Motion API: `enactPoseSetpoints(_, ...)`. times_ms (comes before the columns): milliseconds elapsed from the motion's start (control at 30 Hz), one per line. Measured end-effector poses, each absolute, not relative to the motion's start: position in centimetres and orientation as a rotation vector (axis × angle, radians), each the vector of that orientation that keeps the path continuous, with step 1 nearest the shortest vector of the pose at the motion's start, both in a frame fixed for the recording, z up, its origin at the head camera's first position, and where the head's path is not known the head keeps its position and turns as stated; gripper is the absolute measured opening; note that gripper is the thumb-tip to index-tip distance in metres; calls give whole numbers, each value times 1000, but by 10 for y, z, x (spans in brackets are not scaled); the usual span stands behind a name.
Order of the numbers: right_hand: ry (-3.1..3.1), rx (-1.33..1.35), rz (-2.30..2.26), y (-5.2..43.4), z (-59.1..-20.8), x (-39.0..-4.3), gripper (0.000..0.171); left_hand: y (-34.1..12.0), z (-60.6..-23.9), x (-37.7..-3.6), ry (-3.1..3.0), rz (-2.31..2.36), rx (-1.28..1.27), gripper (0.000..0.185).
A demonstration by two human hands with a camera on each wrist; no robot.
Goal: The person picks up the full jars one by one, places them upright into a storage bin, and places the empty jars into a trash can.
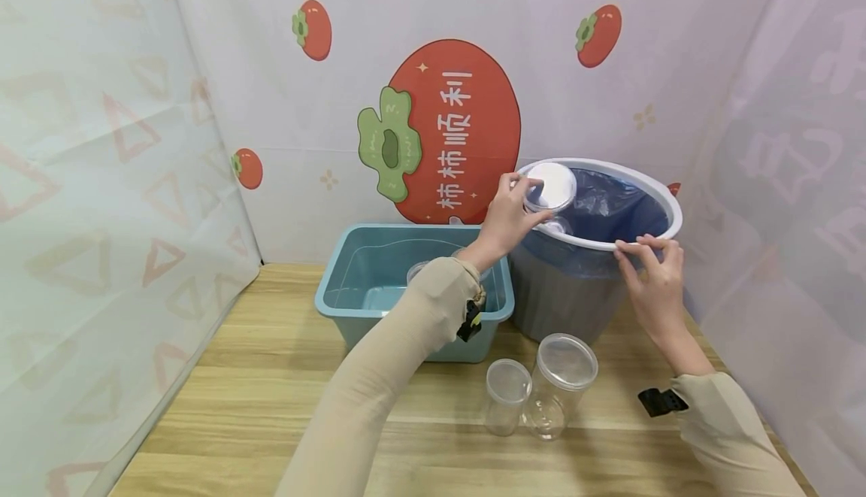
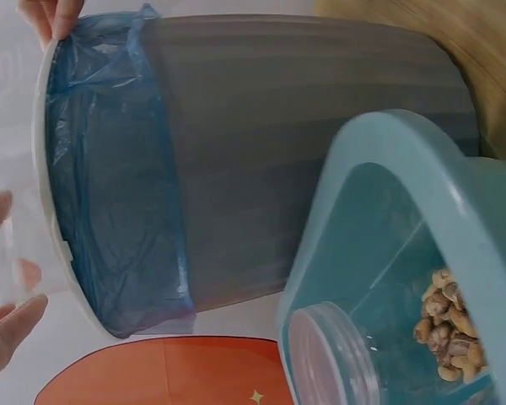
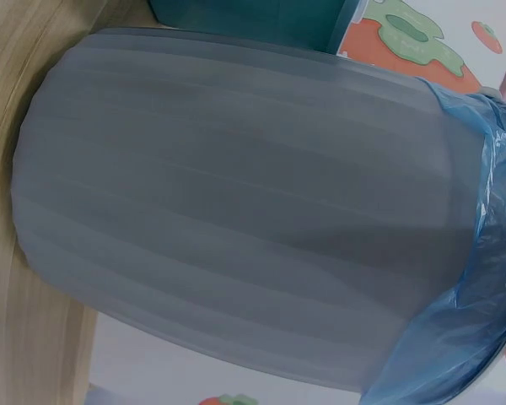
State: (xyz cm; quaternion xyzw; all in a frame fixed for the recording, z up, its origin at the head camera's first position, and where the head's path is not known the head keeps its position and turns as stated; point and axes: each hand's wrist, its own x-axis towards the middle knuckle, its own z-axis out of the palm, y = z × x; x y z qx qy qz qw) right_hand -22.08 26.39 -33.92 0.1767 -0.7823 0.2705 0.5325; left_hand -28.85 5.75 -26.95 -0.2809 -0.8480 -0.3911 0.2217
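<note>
My left hand (image 1: 506,217) grips a clear plastic jar with a round white top (image 1: 551,185) above the left side of the open trash bin (image 1: 561,290). The jar looks tilted and is faint and blurred in the left wrist view, where fingertips (image 2: 21,321) curve around it. With thumb and fingers, my right hand (image 1: 656,286) pinches the bin's white rim (image 1: 588,243) at the front right. A blue plastic bag (image 1: 622,204) lines the bin and folds over its outside. Most of the right hand is out of the right wrist view.
Left of the bin stands a teal basin (image 1: 348,271), holding a clear lidded container (image 2: 333,354) and brown, nut-like pieces (image 2: 451,329). Two clear lidded jars, a small one (image 1: 507,392) and a larger one (image 1: 564,373), stand on the wooden table in front. A printed cloth hangs behind.
</note>
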Motion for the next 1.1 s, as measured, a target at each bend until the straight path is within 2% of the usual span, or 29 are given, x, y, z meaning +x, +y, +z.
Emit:
enactPoseSetpoints(300,-1866,420,656,263,-339,-220,24,41,-291,-275,-2383,-1004,-895,29)
enactPoseSetpoints(1100,-1878,405,670,264,-340,-222,24,6,-347,-225,-2300,-1118,-1340,21)
